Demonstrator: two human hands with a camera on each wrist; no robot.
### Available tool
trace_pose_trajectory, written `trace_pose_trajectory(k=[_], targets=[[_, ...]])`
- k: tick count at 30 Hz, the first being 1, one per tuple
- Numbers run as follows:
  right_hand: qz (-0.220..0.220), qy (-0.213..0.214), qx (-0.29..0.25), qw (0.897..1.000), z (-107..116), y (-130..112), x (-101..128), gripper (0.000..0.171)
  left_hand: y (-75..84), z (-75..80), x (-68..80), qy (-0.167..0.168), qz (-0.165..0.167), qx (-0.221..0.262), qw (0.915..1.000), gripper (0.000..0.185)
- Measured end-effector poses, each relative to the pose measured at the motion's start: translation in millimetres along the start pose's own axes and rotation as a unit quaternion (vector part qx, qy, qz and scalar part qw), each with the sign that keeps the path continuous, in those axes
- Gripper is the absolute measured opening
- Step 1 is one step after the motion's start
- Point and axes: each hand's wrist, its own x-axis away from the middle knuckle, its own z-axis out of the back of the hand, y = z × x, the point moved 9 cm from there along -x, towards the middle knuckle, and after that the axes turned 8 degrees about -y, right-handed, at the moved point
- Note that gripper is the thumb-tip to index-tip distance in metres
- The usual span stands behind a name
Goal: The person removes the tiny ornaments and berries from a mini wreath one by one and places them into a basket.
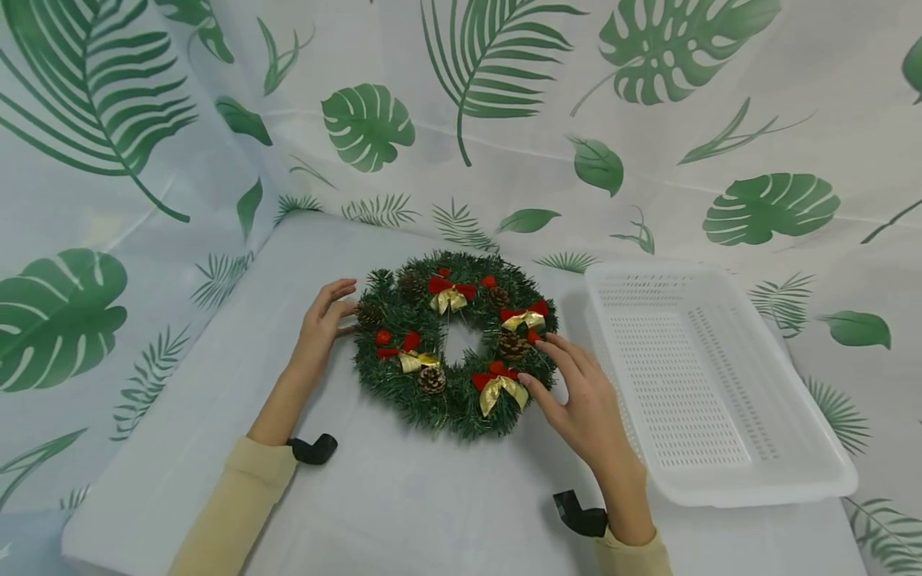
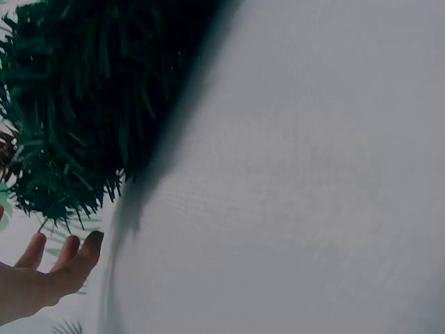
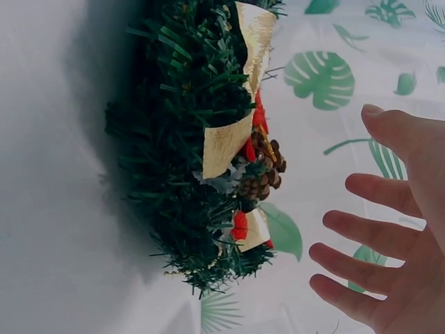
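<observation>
No legible text, labels or numbers anywhere.

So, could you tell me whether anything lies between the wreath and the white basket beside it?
Nothing visible does. The wreath lies on the table, and only a bare strip of cloth separates it from the white basket. The right hand hovers at the wreath's basket-side edge.

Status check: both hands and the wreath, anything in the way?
Left hand open at wreath left edge. Right hand open, spread just off its right side. Wreath flat on table. White basket beside, right; nothing in the way.
</observation>
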Motion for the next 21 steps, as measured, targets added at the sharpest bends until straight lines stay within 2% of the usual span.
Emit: trace_pose_trajectory(k=[4,8,14,21], targets=[[-0.004,-0.004,0.005,1.000,-1,2,2,0.056,-11.0,0.5,-8.0,-0.007,0.043,0.051,0.9978,0.046],[-0.005,-0.004,0.007,1.000,-2,4,3,0.056,-18.3,-1.0,-15.2,-0.020,0.060,0.075,0.9951,0.047],[-0.002,-0.004,0.008,1.000,-2,3,3,0.054,-20.4,-3.8,-26.5,-0.042,0.060,0.058,0.9957,0.049],[0.004,0.000,0.009,1.000,-2,3,3,0.053,-21.5,-8.7,-35.0,-0.084,0.054,0.039,0.9943,0.050]])
